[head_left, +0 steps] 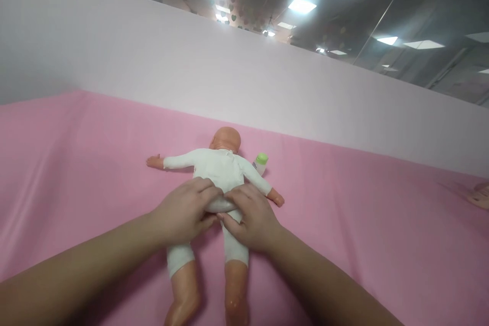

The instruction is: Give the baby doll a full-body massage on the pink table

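A baby doll (218, 165) with a white cloth body lies on a pink sheet, the back of its bald head toward me and its arms spread. My left hand (187, 210) curls over the left side of its lower body. From the right, my right hand (252, 218) closes on the same part, with the fingertips of both hands nearly meeting. Between them bulges a pale, smooth patch (220, 206); I cannot tell whether it is the doll's cloth or a separate thing. The doll's bare lower legs point toward me.
A small bottle with a green cap (261, 162) lies by the doll's right-hand arm. The pink sheet (367, 224) has soft folds. Behind it runs a low white wall (160, 61) topped by glass (382, 15). A partly cut-off, skin-coloured object (480, 195) shows at the right edge.
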The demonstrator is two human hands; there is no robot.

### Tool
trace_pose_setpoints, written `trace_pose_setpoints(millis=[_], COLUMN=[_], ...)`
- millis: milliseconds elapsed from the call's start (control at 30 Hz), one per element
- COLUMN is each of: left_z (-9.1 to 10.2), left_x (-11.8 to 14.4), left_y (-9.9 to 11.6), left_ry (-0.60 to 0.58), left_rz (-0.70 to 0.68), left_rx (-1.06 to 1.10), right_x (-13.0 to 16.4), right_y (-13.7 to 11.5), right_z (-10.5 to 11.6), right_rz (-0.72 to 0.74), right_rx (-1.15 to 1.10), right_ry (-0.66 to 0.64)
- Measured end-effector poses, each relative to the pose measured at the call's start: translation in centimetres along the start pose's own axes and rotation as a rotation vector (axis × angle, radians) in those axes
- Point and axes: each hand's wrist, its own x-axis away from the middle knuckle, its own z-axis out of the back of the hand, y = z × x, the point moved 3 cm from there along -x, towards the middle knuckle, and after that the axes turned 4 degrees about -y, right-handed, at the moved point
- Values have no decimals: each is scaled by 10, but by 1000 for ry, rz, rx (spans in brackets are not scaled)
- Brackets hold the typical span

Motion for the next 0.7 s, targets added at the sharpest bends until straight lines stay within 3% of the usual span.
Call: trace_pose_setpoints(millis=[67, 167, 333, 533, 600, 700], left_z=[-6, -8, -3, 4, 2, -6], left_x=[-4, -7, -1, 4, 3, -2], left_y=[2, -1, -5, -5, -5, -8], left_ry=[-99, -119, -38, 232, 240, 130], left_rz=[-21, -19, -90, -166, -139, -58], left_rx=[22, 41, 122, 96, 80, 66], right_x=[-2, -4, -2, -2, -3, -7], right_y=[1, 0, -6, -6, -4, 1], right_z=[-3, -4, 1, 8, 5, -3], right_rz=[-35, -72, 41, 77, 44, -23], right_rx=[10, -7, -164, -197, -161, -120], right_ry=[-83, -131, -56, 137, 132, -3])
